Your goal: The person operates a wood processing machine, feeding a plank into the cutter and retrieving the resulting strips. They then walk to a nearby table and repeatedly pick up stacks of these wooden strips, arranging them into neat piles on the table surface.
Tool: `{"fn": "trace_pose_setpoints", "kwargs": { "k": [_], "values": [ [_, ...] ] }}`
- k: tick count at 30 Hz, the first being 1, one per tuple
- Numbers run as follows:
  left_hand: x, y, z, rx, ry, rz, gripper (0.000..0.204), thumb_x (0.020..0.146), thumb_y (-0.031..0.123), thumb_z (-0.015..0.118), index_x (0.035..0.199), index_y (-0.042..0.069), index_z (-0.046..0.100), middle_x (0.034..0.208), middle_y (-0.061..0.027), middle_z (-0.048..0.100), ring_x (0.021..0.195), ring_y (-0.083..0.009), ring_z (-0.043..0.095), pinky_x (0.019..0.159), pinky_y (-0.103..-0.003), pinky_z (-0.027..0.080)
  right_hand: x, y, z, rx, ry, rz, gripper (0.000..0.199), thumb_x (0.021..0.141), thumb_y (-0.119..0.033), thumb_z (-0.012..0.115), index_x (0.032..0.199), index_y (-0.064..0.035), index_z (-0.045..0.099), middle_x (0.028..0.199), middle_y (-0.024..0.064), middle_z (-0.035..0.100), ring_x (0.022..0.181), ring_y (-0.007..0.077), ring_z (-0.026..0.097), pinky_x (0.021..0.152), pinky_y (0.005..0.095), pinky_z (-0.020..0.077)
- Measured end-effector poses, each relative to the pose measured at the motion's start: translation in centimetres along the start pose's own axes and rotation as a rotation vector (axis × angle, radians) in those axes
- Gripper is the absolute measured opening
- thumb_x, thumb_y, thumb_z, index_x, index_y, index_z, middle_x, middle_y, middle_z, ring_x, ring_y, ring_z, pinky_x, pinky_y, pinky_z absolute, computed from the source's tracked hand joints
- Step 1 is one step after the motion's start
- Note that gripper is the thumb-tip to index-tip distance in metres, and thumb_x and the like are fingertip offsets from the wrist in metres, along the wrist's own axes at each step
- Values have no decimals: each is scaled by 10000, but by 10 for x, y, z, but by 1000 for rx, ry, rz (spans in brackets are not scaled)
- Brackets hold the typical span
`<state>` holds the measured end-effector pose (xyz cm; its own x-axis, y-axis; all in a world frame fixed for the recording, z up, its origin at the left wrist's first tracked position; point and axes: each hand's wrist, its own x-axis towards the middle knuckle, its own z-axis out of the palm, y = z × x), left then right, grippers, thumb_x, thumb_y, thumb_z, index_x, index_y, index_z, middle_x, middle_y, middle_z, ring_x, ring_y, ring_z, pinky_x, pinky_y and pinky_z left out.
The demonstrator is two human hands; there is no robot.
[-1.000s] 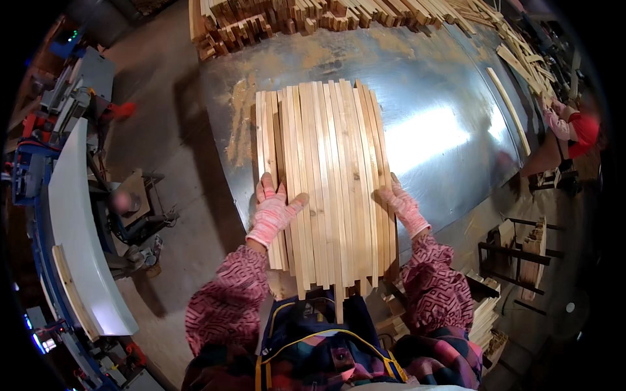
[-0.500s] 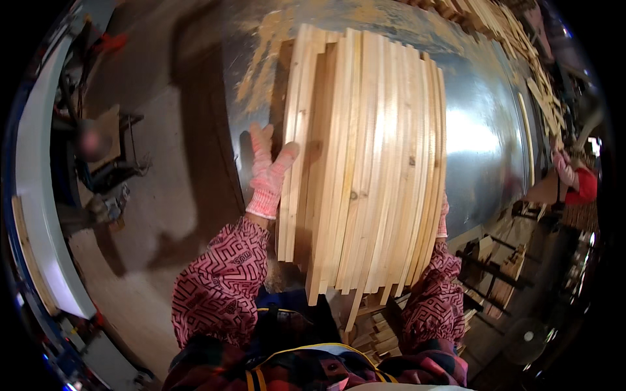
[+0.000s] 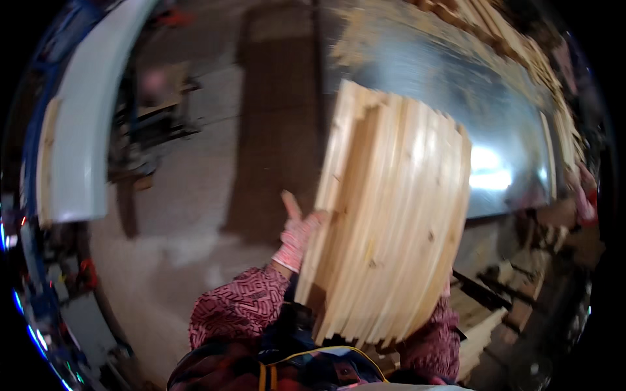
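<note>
A stack of long, pale wooden strips lies lengthwise in front of my body, its near ends close to my waist. My left hand, in a pink-and-white knit glove, grips the stack's left side; one finger points away from the wood and the thumb side presses on the edge. On the stack's right side is my right hand, mostly hidden by the strips, with only a bit of glove showing above the patterned sleeve. The stack overhangs the near edge of a shiny metal-topped table.
Sawdust and more wooden strips lie along the table's far side. To the left, across the concrete floor, stands a long white panel. Wood pieces on a dark rack stand at the lower right. Another person is at the far right.
The stack has come off the table toward my body, held between both hands. My view has turned left, so the table now sits farther right and more floor shows.
</note>
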<state>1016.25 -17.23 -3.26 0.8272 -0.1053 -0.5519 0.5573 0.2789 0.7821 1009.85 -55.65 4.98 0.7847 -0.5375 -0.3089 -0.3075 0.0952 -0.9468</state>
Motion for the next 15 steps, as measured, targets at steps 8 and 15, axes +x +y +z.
{"fn": "trace_pose_setpoints", "kwargs": {
  "k": [8, 15],
  "values": [
    [42, 32, 21, -310, -226, -254, 746, 737, 303, 745, 1352, 12, 439, 1094, -52, 585, 927, -126, 557, 834, -263, 471, 113, -20, 53, 28, -133, 16, 521, 1018, -323, 448, 1448, -40, 368, 1364, 96, 515, 1157, 188, 554, 949, 284, 477],
    [-49, 67, -41, -256, -167, -63, 749, 755, 273, 753, 1378, 33, 413, 1124, -44, 580, 985, -120, 548, 868, -275, 466, 37, -9, 108, 48, -351, -1, 512, 1021, -316, 442, 1445, -39, 370, 1368, 88, 514, 1168, 186, 548, 968, 285, 465]
  ]
}}
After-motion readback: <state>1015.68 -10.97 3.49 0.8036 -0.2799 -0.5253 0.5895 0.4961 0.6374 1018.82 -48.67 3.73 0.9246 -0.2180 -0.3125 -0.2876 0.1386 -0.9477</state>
